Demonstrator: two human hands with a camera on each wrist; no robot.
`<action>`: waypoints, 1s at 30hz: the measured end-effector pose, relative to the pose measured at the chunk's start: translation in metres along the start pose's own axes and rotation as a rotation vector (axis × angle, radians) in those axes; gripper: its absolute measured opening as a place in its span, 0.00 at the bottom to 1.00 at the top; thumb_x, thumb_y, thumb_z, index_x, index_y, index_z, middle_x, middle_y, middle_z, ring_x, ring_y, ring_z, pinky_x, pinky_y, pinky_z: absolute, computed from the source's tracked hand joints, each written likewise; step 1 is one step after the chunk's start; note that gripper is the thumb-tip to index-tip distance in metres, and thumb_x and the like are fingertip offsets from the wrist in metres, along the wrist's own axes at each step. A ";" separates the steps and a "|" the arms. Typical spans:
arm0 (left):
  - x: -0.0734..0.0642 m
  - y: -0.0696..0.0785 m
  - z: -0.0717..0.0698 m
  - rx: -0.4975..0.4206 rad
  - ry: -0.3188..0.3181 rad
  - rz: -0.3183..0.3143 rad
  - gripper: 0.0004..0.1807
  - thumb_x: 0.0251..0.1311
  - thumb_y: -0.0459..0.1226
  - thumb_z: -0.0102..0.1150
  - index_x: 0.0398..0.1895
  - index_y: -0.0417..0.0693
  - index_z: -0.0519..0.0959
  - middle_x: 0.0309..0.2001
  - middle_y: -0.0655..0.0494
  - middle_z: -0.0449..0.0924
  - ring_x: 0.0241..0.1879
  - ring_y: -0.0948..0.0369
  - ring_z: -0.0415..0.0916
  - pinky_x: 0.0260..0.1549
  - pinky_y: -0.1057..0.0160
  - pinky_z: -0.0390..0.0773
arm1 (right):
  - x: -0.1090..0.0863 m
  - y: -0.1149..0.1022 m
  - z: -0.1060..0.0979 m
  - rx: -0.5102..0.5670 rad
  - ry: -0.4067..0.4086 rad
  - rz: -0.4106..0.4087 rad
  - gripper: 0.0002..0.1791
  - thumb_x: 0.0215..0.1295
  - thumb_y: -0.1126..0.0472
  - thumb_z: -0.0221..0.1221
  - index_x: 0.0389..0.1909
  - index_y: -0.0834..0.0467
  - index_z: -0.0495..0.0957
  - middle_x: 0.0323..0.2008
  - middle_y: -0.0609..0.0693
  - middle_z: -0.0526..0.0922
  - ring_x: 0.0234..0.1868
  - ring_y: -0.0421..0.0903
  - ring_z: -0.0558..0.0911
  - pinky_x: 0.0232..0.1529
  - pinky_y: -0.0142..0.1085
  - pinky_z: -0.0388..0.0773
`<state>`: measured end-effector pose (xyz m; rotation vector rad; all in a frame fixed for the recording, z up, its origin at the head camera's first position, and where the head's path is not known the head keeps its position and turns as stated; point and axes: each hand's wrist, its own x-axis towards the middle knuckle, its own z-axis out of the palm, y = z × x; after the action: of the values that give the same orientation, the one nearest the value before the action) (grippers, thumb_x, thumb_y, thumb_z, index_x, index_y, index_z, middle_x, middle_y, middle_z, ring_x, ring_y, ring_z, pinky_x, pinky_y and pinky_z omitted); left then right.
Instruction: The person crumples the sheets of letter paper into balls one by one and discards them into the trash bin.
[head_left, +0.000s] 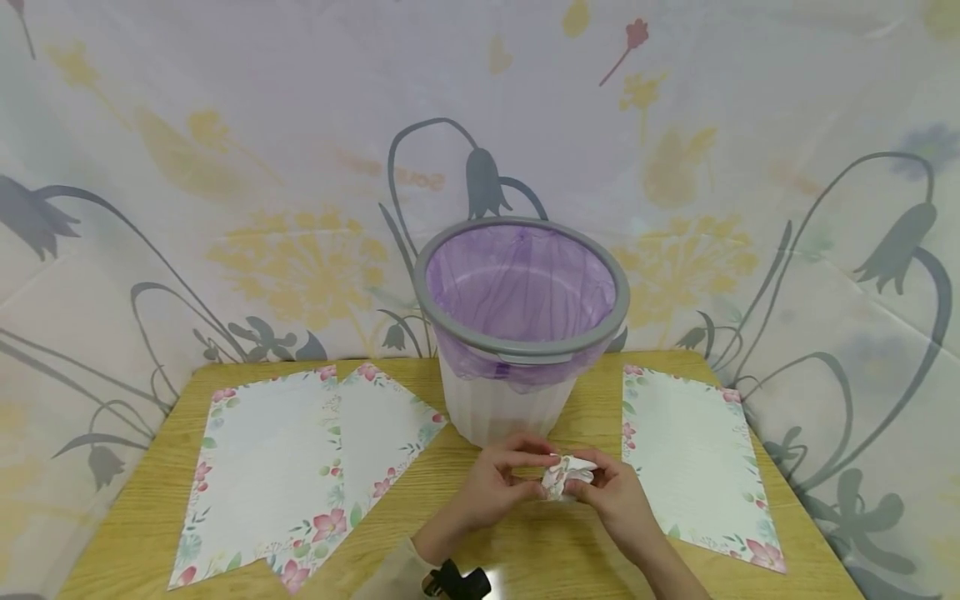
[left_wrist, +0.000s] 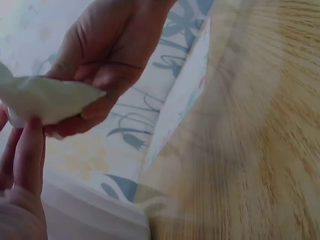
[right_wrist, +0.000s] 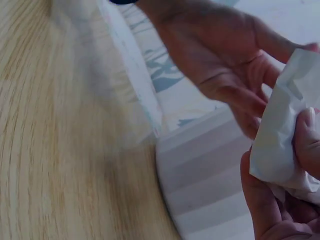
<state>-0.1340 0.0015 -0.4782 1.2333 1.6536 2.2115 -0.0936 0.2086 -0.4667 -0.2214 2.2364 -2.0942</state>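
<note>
A crumpled sheet of paper, white with a bit of printed pattern, is between both hands just in front of the bin. My left hand pinches its left side with bent fingers. On the other side my right hand grips it, thumb over the near face. The right wrist view shows the folded paper up close, with the right thumb pressed on it. From the left wrist, its pointed corner sticks out by the right hand's fingers; parts of the left hand fall outside that view.
A white bin with a grey rim and a purple liner stands behind the hands. Two overlapping flower-bordered sheets lie at the left of the wooden table. Another such sheet lies at the right. A patterned cloth hangs behind.
</note>
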 end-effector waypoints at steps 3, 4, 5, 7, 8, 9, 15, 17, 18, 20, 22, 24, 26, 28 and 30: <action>0.000 -0.002 -0.002 -0.074 -0.045 0.013 0.31 0.64 0.45 0.63 0.56 0.22 0.74 0.58 0.27 0.67 0.60 0.57 0.69 0.46 0.57 0.82 | 0.001 0.002 -0.005 0.076 -0.066 -0.023 0.16 0.68 0.69 0.60 0.53 0.74 0.75 0.40 0.48 0.84 0.38 0.42 0.84 0.39 0.36 0.84; 0.000 -0.002 -0.002 -0.086 -0.047 0.009 0.31 0.63 0.44 0.64 0.56 0.22 0.74 0.58 0.27 0.66 0.60 0.57 0.69 0.47 0.56 0.82 | 0.001 0.003 -0.006 0.102 -0.087 -0.029 0.15 0.70 0.69 0.59 0.53 0.73 0.76 0.41 0.48 0.84 0.38 0.42 0.84 0.39 0.36 0.84; 0.000 -0.002 -0.001 -0.091 -0.043 0.010 0.31 0.62 0.42 0.65 0.56 0.22 0.74 0.58 0.26 0.66 0.60 0.57 0.69 0.47 0.54 0.82 | 0.001 0.003 -0.007 0.122 -0.104 -0.029 0.13 0.71 0.69 0.58 0.53 0.70 0.77 0.41 0.48 0.84 0.39 0.42 0.84 0.40 0.36 0.84; 0.000 -0.003 0.001 -0.130 -0.018 -0.007 0.29 0.58 0.37 0.68 0.54 0.20 0.74 0.56 0.24 0.65 0.59 0.58 0.70 0.46 0.51 0.82 | 0.002 0.004 -0.007 0.154 -0.121 -0.018 0.11 0.71 0.69 0.57 0.51 0.65 0.79 0.41 0.48 0.85 0.39 0.42 0.84 0.40 0.37 0.84; 0.000 -0.003 0.002 -0.129 0.001 -0.018 0.28 0.56 0.35 0.70 0.53 0.19 0.75 0.55 0.24 0.66 0.58 0.58 0.71 0.45 0.50 0.82 | 0.002 0.003 -0.007 0.158 -0.123 -0.011 0.11 0.71 0.68 0.57 0.52 0.64 0.79 0.41 0.48 0.85 0.39 0.42 0.84 0.40 0.37 0.84; 0.000 -0.003 0.003 -0.122 0.021 -0.030 0.26 0.55 0.32 0.71 0.51 0.19 0.76 0.54 0.25 0.67 0.57 0.58 0.72 0.44 0.48 0.82 | 0.002 0.003 -0.006 0.156 -0.120 -0.001 0.11 0.71 0.68 0.58 0.52 0.65 0.80 0.41 0.48 0.85 0.39 0.43 0.84 0.41 0.37 0.84; 0.000 0.000 0.007 -0.032 0.119 -0.135 0.18 0.47 0.23 0.74 0.43 0.25 0.82 0.47 0.43 0.74 0.51 0.57 0.75 0.41 0.50 0.83 | 0.001 -0.002 -0.001 0.018 -0.005 0.024 0.16 0.65 0.70 0.63 0.50 0.76 0.78 0.32 0.46 0.85 0.28 0.38 0.80 0.36 0.34 0.84; 0.001 0.002 0.008 0.001 0.143 -0.166 0.17 0.47 0.23 0.75 0.42 0.28 0.83 0.46 0.48 0.75 0.50 0.57 0.76 0.40 0.52 0.84 | 0.001 -0.003 0.001 -0.020 0.024 0.004 0.16 0.64 0.71 0.64 0.49 0.77 0.79 0.31 0.46 0.85 0.26 0.38 0.79 0.34 0.33 0.83; 0.001 0.003 0.009 0.014 0.152 -0.168 0.16 0.47 0.22 0.74 0.41 0.29 0.83 0.45 0.48 0.75 0.49 0.56 0.76 0.40 0.51 0.84 | 0.002 -0.003 0.002 -0.032 0.037 -0.006 0.15 0.63 0.71 0.64 0.48 0.76 0.79 0.31 0.46 0.85 0.26 0.38 0.79 0.33 0.33 0.82; 0.000 0.003 0.010 0.032 0.175 -0.171 0.15 0.47 0.22 0.75 0.40 0.30 0.84 0.45 0.47 0.76 0.49 0.56 0.76 0.40 0.51 0.84 | 0.002 -0.003 0.003 -0.051 0.051 -0.032 0.14 0.63 0.71 0.64 0.47 0.76 0.80 0.33 0.46 0.86 0.27 0.39 0.80 0.32 0.32 0.81; 0.000 0.003 0.012 0.046 0.199 -0.154 0.15 0.47 0.22 0.74 0.40 0.30 0.84 0.43 0.43 0.76 0.48 0.56 0.76 0.39 0.50 0.84 | 0.003 -0.002 0.005 -0.065 0.055 -0.062 0.14 0.63 0.71 0.64 0.47 0.75 0.80 0.35 0.46 0.87 0.29 0.40 0.82 0.32 0.33 0.82; 0.000 0.003 0.013 0.057 0.218 -0.135 0.15 0.47 0.22 0.74 0.40 0.29 0.84 0.43 0.41 0.76 0.47 0.56 0.75 0.38 0.47 0.84 | 0.003 -0.001 0.005 -0.090 0.073 -0.079 0.13 0.64 0.71 0.64 0.47 0.73 0.81 0.35 0.46 0.86 0.29 0.39 0.81 0.32 0.34 0.82; 0.000 0.003 0.014 0.068 0.241 -0.128 0.15 0.47 0.22 0.74 0.41 0.30 0.84 0.43 0.40 0.76 0.46 0.58 0.75 0.38 0.47 0.83 | 0.003 0.001 0.006 -0.103 0.087 -0.095 0.15 0.64 0.70 0.64 0.51 0.71 0.80 0.38 0.48 0.85 0.30 0.39 0.81 0.33 0.34 0.82; 0.000 0.002 0.015 0.085 0.267 -0.125 0.15 0.47 0.23 0.74 0.41 0.31 0.84 0.43 0.41 0.77 0.46 0.59 0.75 0.37 0.47 0.84 | 0.003 0.002 0.007 -0.086 0.086 -0.112 0.18 0.65 0.70 0.63 0.55 0.70 0.76 0.44 0.54 0.83 0.33 0.40 0.82 0.35 0.35 0.83; 0.000 0.002 0.015 0.093 0.290 -0.129 0.15 0.46 0.22 0.75 0.40 0.31 0.84 0.43 0.41 0.77 0.46 0.59 0.75 0.36 0.48 0.84 | 0.003 0.003 0.008 -0.045 0.090 -0.128 0.20 0.66 0.70 0.63 0.58 0.69 0.73 0.50 0.60 0.79 0.37 0.41 0.83 0.37 0.35 0.84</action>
<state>-0.1232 0.0122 -0.4755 0.8247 1.8978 2.3454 -0.0951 0.2008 -0.4702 -0.2863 2.3819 -2.1592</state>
